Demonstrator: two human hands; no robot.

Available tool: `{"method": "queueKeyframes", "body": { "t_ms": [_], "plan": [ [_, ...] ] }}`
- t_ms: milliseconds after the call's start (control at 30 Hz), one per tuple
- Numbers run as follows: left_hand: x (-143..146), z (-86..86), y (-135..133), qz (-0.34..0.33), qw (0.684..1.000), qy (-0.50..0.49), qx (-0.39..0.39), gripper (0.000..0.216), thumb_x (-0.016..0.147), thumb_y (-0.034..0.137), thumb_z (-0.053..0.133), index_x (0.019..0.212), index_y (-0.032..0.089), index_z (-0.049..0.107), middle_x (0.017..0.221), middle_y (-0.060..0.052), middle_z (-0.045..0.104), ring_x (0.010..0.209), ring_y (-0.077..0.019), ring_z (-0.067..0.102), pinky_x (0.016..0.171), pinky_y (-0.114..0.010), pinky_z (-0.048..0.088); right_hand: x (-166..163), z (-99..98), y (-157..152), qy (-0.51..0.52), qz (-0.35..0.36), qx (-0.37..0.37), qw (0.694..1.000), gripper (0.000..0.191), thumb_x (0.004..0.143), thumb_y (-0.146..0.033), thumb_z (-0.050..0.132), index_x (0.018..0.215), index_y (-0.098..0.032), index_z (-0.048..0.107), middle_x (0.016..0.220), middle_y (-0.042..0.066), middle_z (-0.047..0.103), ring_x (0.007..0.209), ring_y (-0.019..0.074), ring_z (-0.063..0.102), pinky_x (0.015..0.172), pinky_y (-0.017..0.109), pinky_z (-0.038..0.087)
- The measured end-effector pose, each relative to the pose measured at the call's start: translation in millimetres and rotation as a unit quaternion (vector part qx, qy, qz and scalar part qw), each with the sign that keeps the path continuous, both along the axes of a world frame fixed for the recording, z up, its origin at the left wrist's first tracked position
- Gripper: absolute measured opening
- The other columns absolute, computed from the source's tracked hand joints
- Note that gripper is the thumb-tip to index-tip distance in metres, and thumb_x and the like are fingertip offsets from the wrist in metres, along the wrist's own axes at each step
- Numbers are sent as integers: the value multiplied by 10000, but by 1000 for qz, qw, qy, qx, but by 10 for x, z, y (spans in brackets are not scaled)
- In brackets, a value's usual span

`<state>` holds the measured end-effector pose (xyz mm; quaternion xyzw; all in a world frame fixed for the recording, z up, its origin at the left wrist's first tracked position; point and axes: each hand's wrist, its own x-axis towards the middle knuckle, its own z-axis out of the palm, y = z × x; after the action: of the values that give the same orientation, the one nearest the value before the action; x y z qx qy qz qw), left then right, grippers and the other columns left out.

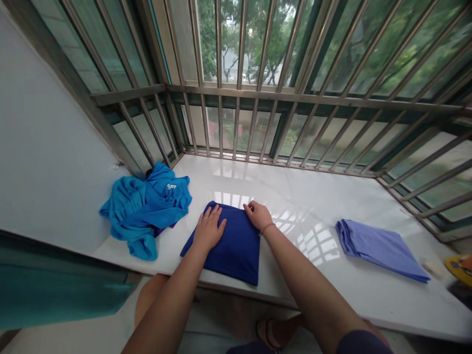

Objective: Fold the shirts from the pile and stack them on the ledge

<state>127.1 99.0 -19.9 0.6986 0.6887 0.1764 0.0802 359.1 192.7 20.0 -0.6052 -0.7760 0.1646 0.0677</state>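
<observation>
A dark blue garment [236, 246], folded into a rough rectangle, lies on the white ledge in front of me. My left hand [211, 228] rests flat on its upper left part with the fingers spread. At the far right corner my right hand [258, 214] has its fingers curled and closed on the cloth's edge. The kind of garment cannot be made out in its folded state.
A crumpled bright blue garment [147, 206] with a small white print is heaped at the left by the wall. To the right lies a folded lavender cloth [381, 247]. Metal window bars [236, 93] border the white ledge [313, 196]; a yellow object [459, 268] shows at the right edge.
</observation>
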Motion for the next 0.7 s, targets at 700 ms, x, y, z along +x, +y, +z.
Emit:
{"method": "queueKeyframes", "body": {
  "t_ms": [700],
  "plan": [
    [-339, -224, -203, 22, 997, 68, -29, 598, 1133, 454, 367, 1645, 192, 531, 1771, -126, 403, 1663, -322, 347, 1349, -608, 272, 1018, 216, -512, 45, -23, -132, 990, 407, 1019, -582, 687, 958, -195, 794, 1065, 118, 824, 1027, 270, 761, 859, 314, 534]
  ]
}}
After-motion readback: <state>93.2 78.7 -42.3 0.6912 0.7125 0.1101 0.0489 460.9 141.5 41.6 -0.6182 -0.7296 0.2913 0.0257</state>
